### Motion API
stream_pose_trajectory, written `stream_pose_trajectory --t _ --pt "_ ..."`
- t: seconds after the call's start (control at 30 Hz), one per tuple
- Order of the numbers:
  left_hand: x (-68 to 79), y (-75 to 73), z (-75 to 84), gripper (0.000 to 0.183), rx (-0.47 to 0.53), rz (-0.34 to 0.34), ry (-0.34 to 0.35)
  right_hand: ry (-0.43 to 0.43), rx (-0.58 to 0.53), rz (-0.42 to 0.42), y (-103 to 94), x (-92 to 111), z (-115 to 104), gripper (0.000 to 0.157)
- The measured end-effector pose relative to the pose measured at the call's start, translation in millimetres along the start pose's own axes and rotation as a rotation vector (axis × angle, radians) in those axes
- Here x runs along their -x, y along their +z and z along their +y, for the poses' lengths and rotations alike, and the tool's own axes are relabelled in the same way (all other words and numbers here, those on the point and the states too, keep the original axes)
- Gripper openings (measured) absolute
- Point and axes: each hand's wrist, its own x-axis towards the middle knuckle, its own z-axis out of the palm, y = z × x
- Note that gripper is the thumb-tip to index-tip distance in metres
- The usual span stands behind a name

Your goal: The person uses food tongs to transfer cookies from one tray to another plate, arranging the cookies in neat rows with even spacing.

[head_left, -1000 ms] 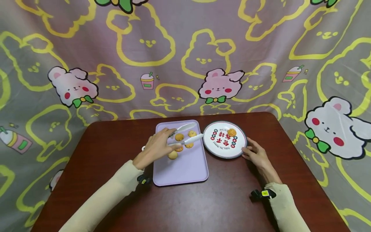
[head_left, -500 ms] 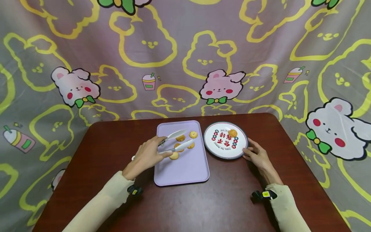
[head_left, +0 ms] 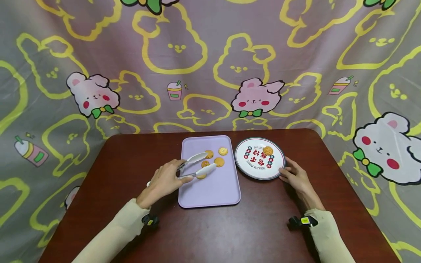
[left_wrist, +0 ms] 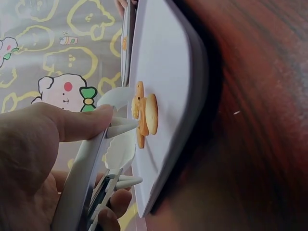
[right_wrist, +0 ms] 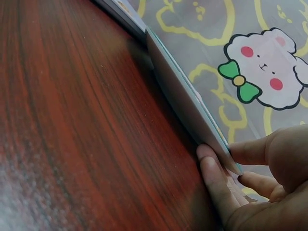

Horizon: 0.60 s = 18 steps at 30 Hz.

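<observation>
Both arms reached in from the lower edge of the head view, sleeved almost to the wrists and set well apart. The left arm slanted up and to the right, ending in the left hand, its back turned up to the head camera. From the left wrist, the left thumb lay extended, while other fingers curled opposite it in a grip. The right arm angled up and leftward; the right hand pinched, digits opposed above and below.
</observation>
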Motion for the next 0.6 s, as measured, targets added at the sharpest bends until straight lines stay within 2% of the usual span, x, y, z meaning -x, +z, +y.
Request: stream_pose_trajectory --t 0.3,0.6 --pt "5.2 1.5 -1.0 0.068 0.007 0.002 -0.009 -0.037 -0.015 -0.024 -2.5 2.6 1.7 0.074" --pt "7.9 2.7 -1.4 0.068 0.009 -0.007 -0.012 -0.023 -0.005 -0.029 -2.3 1.6 2.1 0.075"
